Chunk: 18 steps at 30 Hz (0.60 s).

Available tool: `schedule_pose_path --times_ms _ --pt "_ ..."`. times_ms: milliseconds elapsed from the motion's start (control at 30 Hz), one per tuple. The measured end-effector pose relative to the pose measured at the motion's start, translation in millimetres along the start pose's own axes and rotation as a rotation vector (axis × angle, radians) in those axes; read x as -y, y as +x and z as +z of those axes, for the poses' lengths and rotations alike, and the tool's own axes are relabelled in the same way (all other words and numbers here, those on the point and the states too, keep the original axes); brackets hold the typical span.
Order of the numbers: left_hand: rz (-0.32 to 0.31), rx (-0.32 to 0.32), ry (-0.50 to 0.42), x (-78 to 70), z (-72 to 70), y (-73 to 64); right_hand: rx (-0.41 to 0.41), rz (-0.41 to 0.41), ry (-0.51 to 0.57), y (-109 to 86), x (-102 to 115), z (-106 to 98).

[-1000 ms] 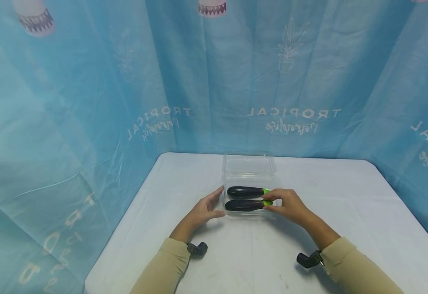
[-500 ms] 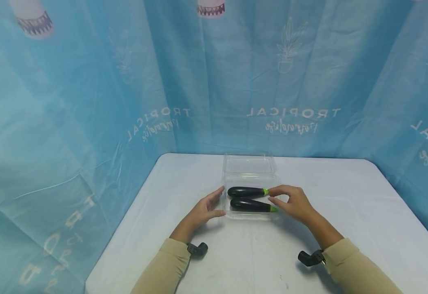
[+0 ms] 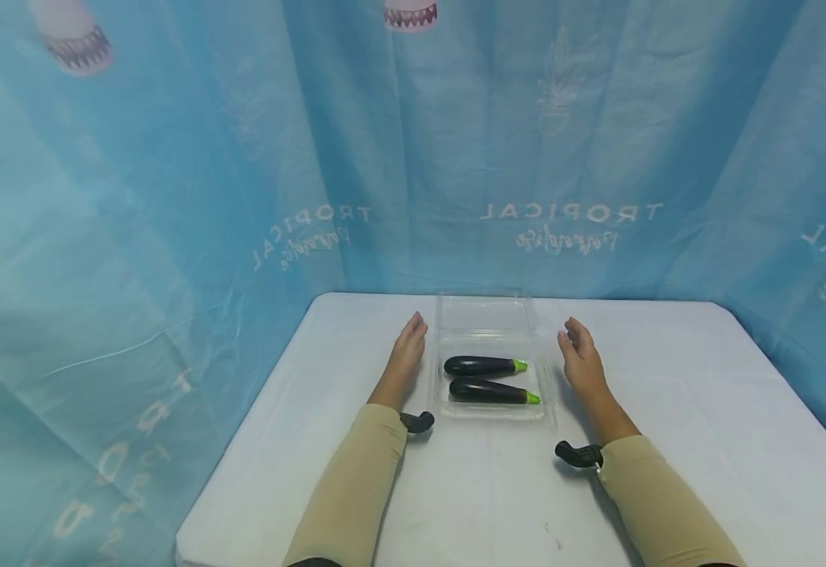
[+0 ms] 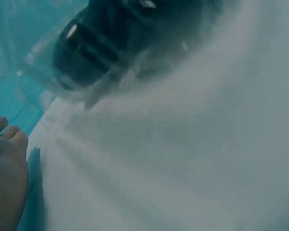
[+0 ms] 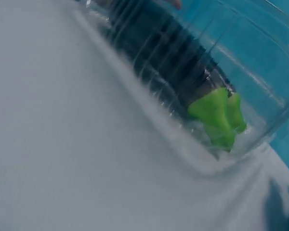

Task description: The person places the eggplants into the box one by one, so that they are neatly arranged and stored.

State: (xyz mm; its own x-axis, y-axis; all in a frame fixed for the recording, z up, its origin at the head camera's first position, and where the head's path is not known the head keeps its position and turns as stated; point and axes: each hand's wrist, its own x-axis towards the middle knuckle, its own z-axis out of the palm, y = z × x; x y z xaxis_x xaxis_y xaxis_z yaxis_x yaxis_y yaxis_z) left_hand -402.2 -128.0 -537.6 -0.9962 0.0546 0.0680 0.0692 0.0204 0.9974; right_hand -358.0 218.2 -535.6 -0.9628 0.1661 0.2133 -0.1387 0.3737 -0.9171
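Observation:
Two dark eggplants with green stem caps lie side by side in a clear plastic clamshell box (image 3: 547, 386). The far eggplant (image 3: 478, 365) lies nearly level across it, while the near eggplant (image 3: 485, 390) slants slightly. Behind the base, the box's hinged lid (image 3: 485, 315) lies folded back. To the left of the box my left hand (image 3: 409, 346) is held with fingers extended, gripping nothing. On the right side, apart from the box, is my right hand (image 3: 583, 358), its fingers relaxed and holding nothing. The right wrist view shows a green stem cap (image 5: 216, 113) through the clear wall.
A white-covered table (image 3: 483, 504) lies under the box. Blue printed curtains (image 3: 568, 157) hang behind it and along both sides. A black wrist camera (image 3: 418, 422) sits on the left wrist, and another black wrist camera (image 3: 579, 454) on the right.
My right hand has let go of the near eggplant and moved away right, off the box. The near eggplant has shifted slightly right. My left hand has moved forward along the box's left side.

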Motion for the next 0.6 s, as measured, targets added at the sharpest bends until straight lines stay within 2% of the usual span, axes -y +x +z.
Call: schedule_pose_path --times_ms 100,167,233,300,367,500,600 --pt "-0.031 0.015 -0.088 -0.4 16.4 9.4 0.042 0.08 0.077 7.0 -2.5 3.1" --pt "-0.036 0.008 -0.059 0.4 22.3 10.0 0.079 0.094 0.094 9.1 -4.2 8.1" --pt "-0.042 -0.005 -0.045 -0.3 27.2 8.9 0.106 0.082 0.107 9.9 -4.4 11.9" --pt "-0.033 -0.03 0.021 -0.9 30.3 7.6 0.117 0.053 0.121 10.2 -4.2 14.6" --pt "-0.023 -0.059 0.049 -0.5 32.3 7.0 0.121 0.026 0.134 10.2 -3.7 16.0" --pt "-0.009 -0.098 0.045 0.3 34.2 6.3 0.115 -0.005 0.147 10.2 -1.9 16.6" --pt "0.022 -0.116 0.002 0.2 35.9 6.6 0.095 -0.003 0.182 10.0 0.0 16.3"
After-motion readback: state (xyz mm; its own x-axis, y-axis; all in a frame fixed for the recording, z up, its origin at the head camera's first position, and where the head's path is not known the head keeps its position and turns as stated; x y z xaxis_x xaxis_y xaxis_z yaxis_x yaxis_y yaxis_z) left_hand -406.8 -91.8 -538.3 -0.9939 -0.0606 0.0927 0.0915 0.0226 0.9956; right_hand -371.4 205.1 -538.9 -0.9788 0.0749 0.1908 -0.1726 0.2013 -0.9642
